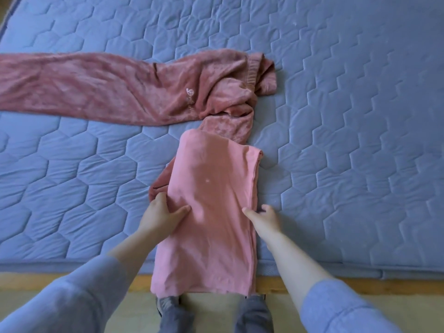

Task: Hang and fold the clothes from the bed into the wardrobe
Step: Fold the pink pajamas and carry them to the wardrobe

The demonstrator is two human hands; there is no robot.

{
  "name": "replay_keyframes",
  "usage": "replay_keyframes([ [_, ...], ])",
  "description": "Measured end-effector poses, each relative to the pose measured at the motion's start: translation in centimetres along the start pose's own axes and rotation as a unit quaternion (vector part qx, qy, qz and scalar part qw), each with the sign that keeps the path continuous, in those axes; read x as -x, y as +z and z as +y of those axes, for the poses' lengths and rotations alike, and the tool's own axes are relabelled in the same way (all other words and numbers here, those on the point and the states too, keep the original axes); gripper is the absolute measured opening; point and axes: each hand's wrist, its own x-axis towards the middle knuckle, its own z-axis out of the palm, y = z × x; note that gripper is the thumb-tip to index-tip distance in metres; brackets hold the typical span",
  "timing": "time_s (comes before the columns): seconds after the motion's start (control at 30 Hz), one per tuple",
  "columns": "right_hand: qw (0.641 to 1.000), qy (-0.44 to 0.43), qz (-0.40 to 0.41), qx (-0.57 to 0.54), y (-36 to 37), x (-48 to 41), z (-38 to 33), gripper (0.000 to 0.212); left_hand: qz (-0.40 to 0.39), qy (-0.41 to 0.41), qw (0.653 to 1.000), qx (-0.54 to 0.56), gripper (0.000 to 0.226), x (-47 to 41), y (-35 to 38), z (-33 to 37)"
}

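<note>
Blue quilted bed (336, 116) holds a half-folded pink garment (211, 188) at its near edge, left hand (161, 212) and right hand (265, 216) gripping its sides; rose trousers (108, 90) beyond lie unfolded, so most work likely remains.

Velour trousers (108, 92): one leg runs off the left edge, cuff out of view. The other leg goes under the folded pink garment (211, 188); whether the darker fold poking out at the garment's left side is that leg, cannot tell. Embroidered mark (189, 92) near the trouser waist is too small to read. Garment type unclear.

Left hand (161, 212): fingertips sunk in fabric at the garment's edge; pinching or pressing, cannot tell. Right hand (264, 216): blurred, same doubt.

Sleeves (72, 304) are cut by the bottom edge. Legs (252, 313) are blurred and partly behind the hem. Mattress (336, 116) is cropped top, left and right. Bed frame (336, 286) is partly covered by the garment.
</note>
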Motion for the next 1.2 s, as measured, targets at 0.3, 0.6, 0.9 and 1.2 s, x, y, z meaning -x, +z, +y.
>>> replay_keyframes([
  [0.3,0.992,0.026,-0.054,-0.107,0.3,-2.2,0.2,0.036,-0.014,-0.047,0.993,0.107,0.067,-1.0,1.4,-0.8],
  [0.6,0.983,-0.011,-0.063,-0.173,-1.9,-1.0,0.8,0.017,0.028,-0.056,0.974,0.218,0.038,0.8,0.0,-1.1],
  [0.9,0.979,-0.077,-0.045,-0.185,-3.5,2.3,-0.5,0.014,0.06,-0.015,0.963,0.263,0.044,3.8,-2.4,0.4],
  [1.2,0.975,-0.144,-0.034,-0.166,-7.3,9.3,-4.4,0.018,0.086,0.008,0.951,0.298,0.044,10.0,-7.9,2.4],
])
